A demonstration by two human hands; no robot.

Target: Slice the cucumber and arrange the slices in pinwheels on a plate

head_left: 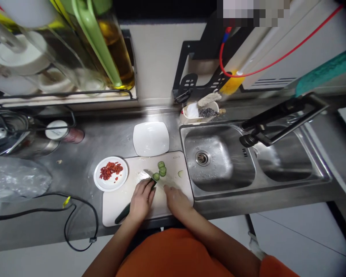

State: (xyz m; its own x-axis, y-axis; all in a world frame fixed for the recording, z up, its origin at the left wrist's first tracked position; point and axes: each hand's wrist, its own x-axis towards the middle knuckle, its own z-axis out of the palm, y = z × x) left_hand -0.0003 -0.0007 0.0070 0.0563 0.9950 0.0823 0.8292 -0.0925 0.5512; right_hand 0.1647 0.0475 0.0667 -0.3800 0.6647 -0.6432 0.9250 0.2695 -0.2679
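A dark green cucumber [122,214] lies slanted across the pale cutting board [167,206]. Wrapped over its upper part is my left hand [141,198], fingers curled close to the cut end. My right hand [177,200] is closed around the handle of a kitchen knife [148,172]; the handle is hidden in the fist and the blade crosses at the cut end. Several round cucumber slices [162,170] rest just beyond the blade. One thin sliver of cucumber [180,174] sits apart near the board's right edge.
Left of the board stands a white plate [97,177] of chopped red pieces. A white square dish [151,138] touches its far side. The steel double sink [219,154] with a black faucet [265,119] is to the right. A black cable [96,219] loops at left.
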